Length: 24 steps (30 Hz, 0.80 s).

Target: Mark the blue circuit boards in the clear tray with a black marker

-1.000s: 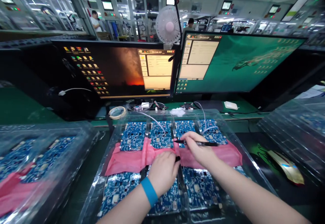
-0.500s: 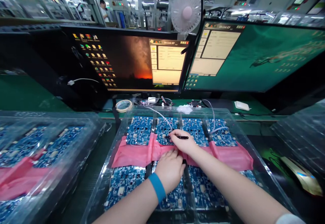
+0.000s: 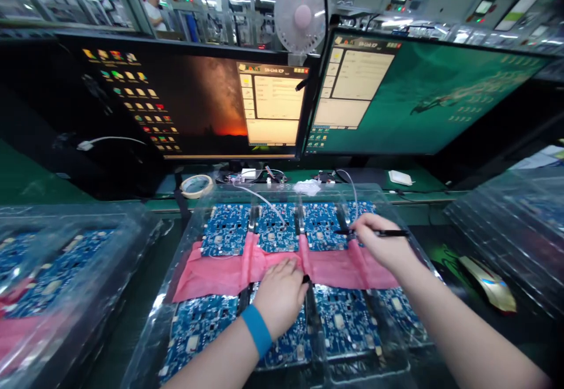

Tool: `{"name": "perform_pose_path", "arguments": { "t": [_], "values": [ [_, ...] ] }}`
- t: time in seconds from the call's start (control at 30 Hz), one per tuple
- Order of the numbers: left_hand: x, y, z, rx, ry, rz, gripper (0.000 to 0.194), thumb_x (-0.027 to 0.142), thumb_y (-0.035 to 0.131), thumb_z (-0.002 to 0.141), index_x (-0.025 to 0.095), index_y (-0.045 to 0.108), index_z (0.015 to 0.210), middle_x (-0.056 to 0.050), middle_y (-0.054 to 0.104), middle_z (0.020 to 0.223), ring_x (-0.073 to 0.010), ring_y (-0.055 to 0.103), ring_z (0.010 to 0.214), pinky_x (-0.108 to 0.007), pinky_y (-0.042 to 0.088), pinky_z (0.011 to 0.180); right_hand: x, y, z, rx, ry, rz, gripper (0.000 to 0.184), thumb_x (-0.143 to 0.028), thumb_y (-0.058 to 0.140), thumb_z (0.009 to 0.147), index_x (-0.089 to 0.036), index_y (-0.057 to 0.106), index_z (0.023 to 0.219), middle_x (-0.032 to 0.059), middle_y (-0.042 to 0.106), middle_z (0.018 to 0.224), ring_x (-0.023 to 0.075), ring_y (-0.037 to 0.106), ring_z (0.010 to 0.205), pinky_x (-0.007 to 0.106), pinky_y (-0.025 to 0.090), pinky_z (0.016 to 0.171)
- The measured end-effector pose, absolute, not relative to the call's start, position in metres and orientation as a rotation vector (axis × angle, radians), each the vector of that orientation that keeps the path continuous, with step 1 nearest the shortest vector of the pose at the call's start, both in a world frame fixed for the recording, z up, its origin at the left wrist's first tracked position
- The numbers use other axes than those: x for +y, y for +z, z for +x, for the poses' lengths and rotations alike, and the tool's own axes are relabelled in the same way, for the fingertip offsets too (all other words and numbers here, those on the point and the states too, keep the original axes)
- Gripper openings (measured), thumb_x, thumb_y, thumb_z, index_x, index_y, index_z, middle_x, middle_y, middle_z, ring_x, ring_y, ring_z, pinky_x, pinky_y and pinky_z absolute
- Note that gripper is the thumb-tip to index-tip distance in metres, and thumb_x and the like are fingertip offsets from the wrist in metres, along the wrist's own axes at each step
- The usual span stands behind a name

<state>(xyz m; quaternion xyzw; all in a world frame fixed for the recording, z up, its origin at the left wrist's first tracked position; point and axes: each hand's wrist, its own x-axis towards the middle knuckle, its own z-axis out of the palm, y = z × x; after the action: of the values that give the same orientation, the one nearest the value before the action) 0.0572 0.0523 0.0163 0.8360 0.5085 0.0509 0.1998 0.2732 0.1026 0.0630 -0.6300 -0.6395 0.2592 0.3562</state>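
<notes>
In my right hand (image 3: 381, 239) is a slim black marker pen (image 3: 393, 233), pinched between the fingers, its tip over the right side of the third blue circuit board (image 3: 321, 224) in the back row. My left hand (image 3: 282, 295), with a blue band at the wrist, rests on the pink sheet (image 3: 215, 274) and the front-row boards. A small black piece, like a pen cap (image 3: 305, 279), shows between its thumb and forefinger. The boards lie in a clear plastic tray (image 3: 158, 304), and the pink sheet runs across its middle.
Another clear tray (image 3: 127, 271) of boards stands at the left, and clear trays (image 3: 520, 218) sit at the right. A mouse (image 3: 489, 283), tape roll (image 3: 197, 185), white cables (image 3: 259, 195) and two monitors (image 3: 194, 101) surround the tray. A person (image 3: 154, 12) stands far back.
My right hand has moved right with the marker pen, from the second back-row board to the third. My left hand stays on the pink sheet. The whole view has shifted slightly.
</notes>
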Motion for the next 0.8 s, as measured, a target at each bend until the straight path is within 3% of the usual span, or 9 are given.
{"name": "perform_pose_path", "arguments": {
  "t": [0.17,0.4,0.8],
  "values": [
    [0.057,0.015,0.058,1.423,0.109,2.368,0.033,0.027,0.038,0.084,0.013,0.056,0.108,-0.014,0.048,0.122,-0.0259,0.041,0.115,-0.043,0.033,0.095,0.090,0.049,0.352,-1.329,0.365,-1.873,0.023,-0.030,0.042,0.070,-0.015,0.059,0.064,0.0004,0.052,0.053,0.0155,0.048,0.053,0.022,0.033,0.046],
    [0.064,0.011,0.057,1.414,0.066,2.399,0.036,0.028,0.036,0.085,0.013,0.053,0.113,-0.013,0.046,0.125,-0.0241,0.040,0.116,-0.041,0.033,0.096,0.100,0.011,0.359,-1.454,0.461,-1.866,0.023,-0.033,0.045,0.073,-0.017,0.054,0.060,-0.0011,0.053,0.058,0.0144,0.049,0.060,0.022,0.035,0.055],
    [0.065,0.007,0.056,1.387,0.113,2.406,0.035,0.028,0.037,0.084,0.014,0.054,0.111,-0.013,0.048,0.123,-0.0244,0.040,0.116,-0.042,0.034,0.095,0.105,0.001,0.359,-1.433,0.508,-1.859,0.023,-0.035,0.046,0.072,-0.017,0.053,0.059,-0.0014,0.053,0.058,0.0143,0.048,0.059,0.023,0.033,0.055]
  ]
}}
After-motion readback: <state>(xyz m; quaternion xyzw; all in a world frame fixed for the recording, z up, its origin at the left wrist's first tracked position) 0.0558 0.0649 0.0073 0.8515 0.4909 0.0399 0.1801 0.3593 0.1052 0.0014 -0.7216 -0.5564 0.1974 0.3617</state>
